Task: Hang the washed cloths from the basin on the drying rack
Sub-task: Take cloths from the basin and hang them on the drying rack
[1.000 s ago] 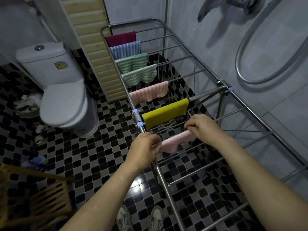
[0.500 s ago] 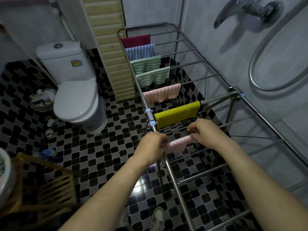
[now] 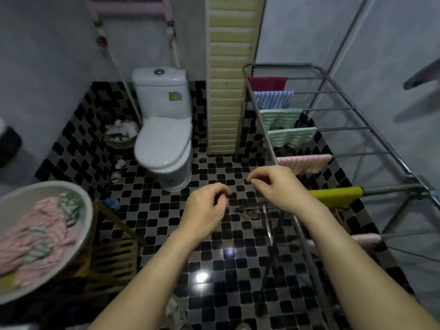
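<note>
now both hands, left hand [image 3: 206, 208] and right hand [image 3: 276, 186], hover loosely curled, grasping nothing.

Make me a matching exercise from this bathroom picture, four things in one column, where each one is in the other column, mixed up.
Things:
1. dark red cloth
2. yellow cloth
3. round grey basin of pink and green cloths
4. white ceramic toilet

Places:
A. on a wooden stand at the lower left
B. farthest rail of the metal drying rack
C. against the back wall, left of the slatted wooden panel
D. on a rack rail just behind the right hand

Pairs: 1-B, 2-D, 3-A, 4-C
</note>
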